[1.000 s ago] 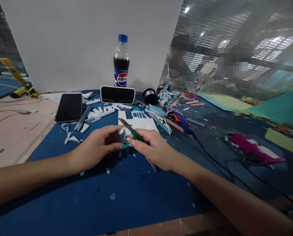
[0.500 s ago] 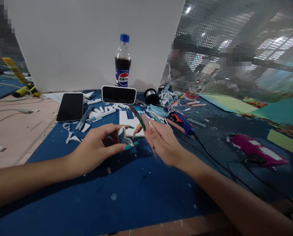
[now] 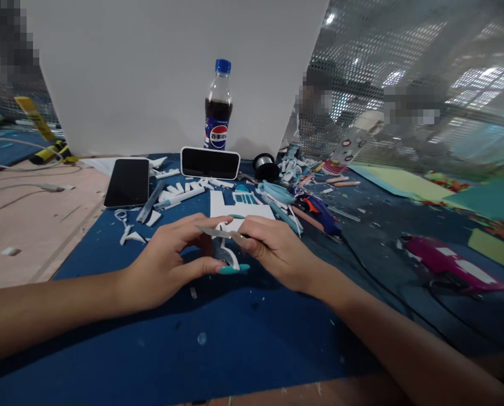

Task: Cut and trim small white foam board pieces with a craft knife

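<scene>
My left hand (image 3: 171,262) pinches a small curved white piece (image 3: 231,258) between thumb and fingers, holding it above the blue mat (image 3: 218,361). A thin, flat, blade-like tool (image 3: 213,230) is gripped in my right hand (image 3: 281,254). It points left across the top of the white piece, close to my left fingertips. Whether its edge touches the piece I cannot tell, and its handle is hidden in my fingers. Just beyond both hands lies a white cut-out sheet (image 3: 221,210) with a teal grid.
Behind stand a cola bottle (image 3: 219,107) and a propped phone (image 3: 210,164). A dark tablet-like device (image 3: 127,183) and white scraps lie left. At right are a wire spool (image 3: 265,167), a blue glue gun (image 3: 322,214) and a magenta corded tool (image 3: 450,262).
My right hand has lowered and turned the blade, which pointed up and away and now lies nearly level over the white piece. The view has shifted slightly left.
</scene>
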### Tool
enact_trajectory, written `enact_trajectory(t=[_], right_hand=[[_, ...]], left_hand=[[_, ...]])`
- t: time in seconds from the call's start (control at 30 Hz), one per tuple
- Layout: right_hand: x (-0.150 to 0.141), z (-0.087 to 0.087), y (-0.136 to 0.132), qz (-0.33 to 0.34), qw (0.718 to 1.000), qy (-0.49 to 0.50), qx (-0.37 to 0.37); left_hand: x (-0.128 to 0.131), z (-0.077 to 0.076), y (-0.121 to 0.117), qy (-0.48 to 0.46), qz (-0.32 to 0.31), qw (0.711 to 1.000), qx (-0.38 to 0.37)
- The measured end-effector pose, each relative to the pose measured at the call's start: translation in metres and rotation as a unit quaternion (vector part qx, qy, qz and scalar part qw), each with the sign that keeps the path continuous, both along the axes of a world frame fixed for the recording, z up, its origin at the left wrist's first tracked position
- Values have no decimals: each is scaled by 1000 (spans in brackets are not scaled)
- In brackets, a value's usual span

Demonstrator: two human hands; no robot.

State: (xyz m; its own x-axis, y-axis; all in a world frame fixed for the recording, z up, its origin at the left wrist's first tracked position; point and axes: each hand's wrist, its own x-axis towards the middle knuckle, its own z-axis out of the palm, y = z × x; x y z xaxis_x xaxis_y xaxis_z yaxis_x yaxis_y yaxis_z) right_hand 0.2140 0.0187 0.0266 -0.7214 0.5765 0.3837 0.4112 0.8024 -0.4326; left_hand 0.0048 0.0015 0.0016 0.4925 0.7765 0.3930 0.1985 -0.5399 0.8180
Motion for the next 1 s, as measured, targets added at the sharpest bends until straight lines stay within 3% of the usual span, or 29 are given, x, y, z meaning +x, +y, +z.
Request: enact_trajectory(t=[0.73, 1.0], right_hand=[[3, -1, 5, 12, 1000, 18, -5], [3, 0, 6, 18, 1000, 17, -7]], left_hand=[[-2, -2, -1, -26, -27, 999, 0], [-2, 0, 0, 10, -31, 999, 27]])
